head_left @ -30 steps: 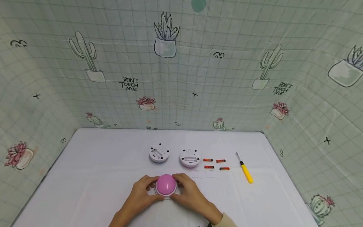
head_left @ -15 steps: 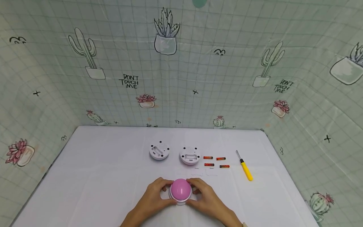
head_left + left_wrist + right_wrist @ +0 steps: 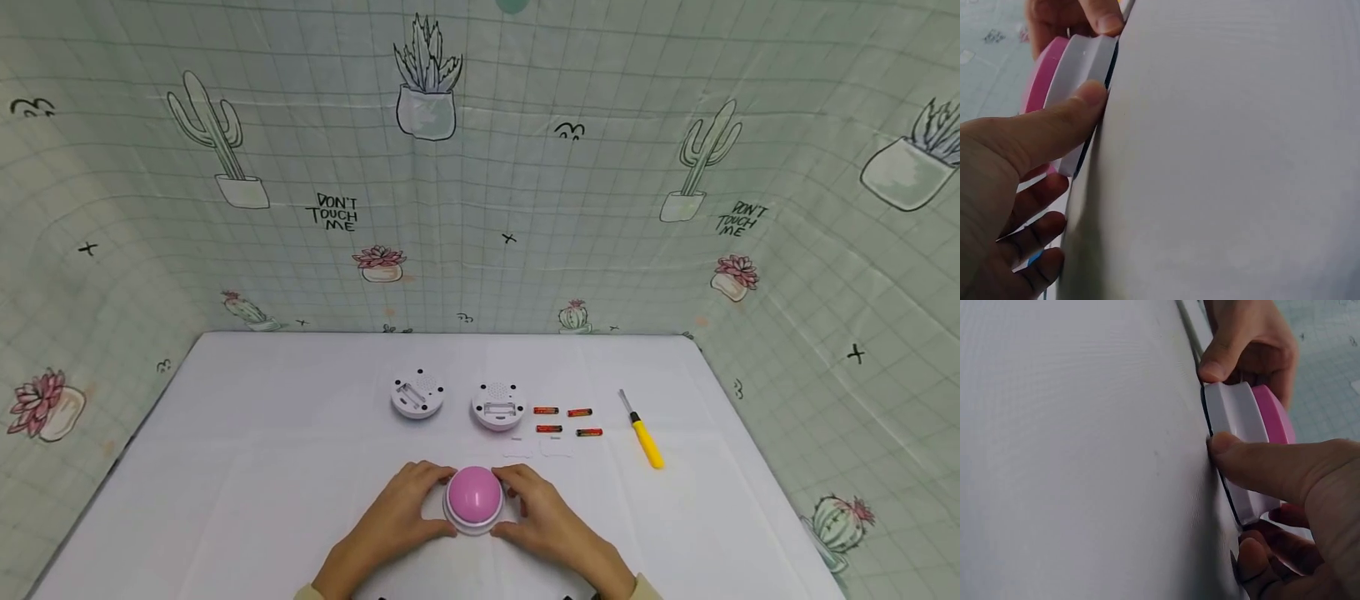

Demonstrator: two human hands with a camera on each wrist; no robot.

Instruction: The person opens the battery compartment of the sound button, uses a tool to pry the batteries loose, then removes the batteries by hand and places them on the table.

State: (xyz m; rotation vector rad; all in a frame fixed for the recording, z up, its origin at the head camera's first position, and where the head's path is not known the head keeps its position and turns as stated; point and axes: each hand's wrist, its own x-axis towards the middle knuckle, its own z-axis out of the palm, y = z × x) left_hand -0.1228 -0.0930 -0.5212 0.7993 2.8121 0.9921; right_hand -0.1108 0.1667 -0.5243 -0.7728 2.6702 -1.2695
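A pink push button (image 3: 475, 494) with a white round base sits dome up on the white table between both hands. My left hand (image 3: 401, 510) holds its left side, index fingertip at the far rim and thumb (image 3: 1088, 100) on the near side of the base. From the right, my right hand (image 3: 546, 518) holds it the same way, its thumb (image 3: 1225, 447) against the base near the table. The button's underside is hidden.
Two upturned white bases (image 3: 417, 395) (image 3: 498, 407) with bare battery slots lie behind the button. Several red-and-black batteries (image 3: 549, 428) lie right of them. Farther right is a yellow-handled screwdriver (image 3: 647, 442). A patterned cloth wall (image 3: 480, 183) rises behind the table.
Both hands have brought the pink button rightward and toward the person, mostly in the first half second. The fingers now sit slightly looser about it. The view has shifted a little.
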